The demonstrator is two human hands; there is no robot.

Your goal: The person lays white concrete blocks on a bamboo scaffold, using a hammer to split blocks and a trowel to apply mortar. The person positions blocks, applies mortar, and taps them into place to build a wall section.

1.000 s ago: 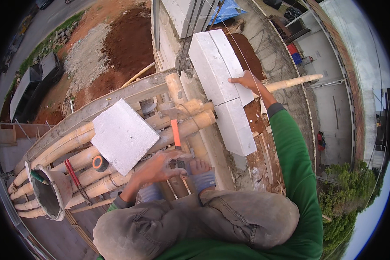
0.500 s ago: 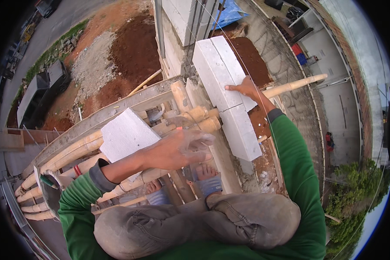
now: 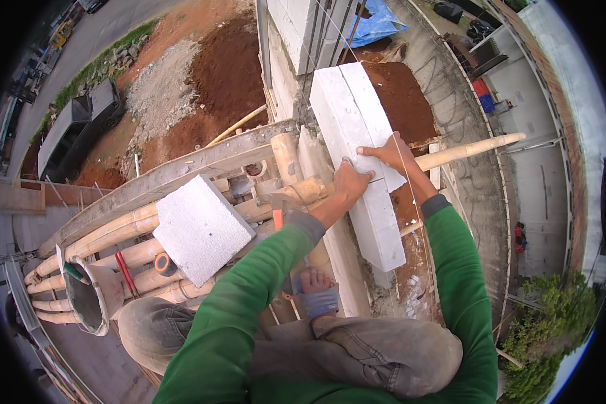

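Note:
A row of white lightweight concrete blocks lies along a narrow wall in front of me. My right hand (image 3: 392, 153) grips the far block (image 3: 340, 118) near its near end, thumb on top and fingers over the right side. Against the left side of that same block is my left hand (image 3: 351, 183), its thumb reaching the top edge; its other fingers are partly hidden. A lengthwise seam runs along the far block's top. Close behind its near end sits the near block (image 3: 378, 232). A thin string passes over the blocks and the right hand.
A loose white block (image 3: 203, 229) rests on bamboo poles (image 3: 118, 236) at my left. Beside it are a tape measure (image 3: 163, 264), a red-handled tool (image 3: 126, 273) and a mortar bucket (image 3: 91, 299). An orange-handled tool (image 3: 278, 219) lies by my left forearm. One bamboo pole (image 3: 478, 149) sticks out rightward.
My left hand has moved right and forward from above the poles onto the far block. The right hand keeps its hold on the block. The view has shifted slightly.

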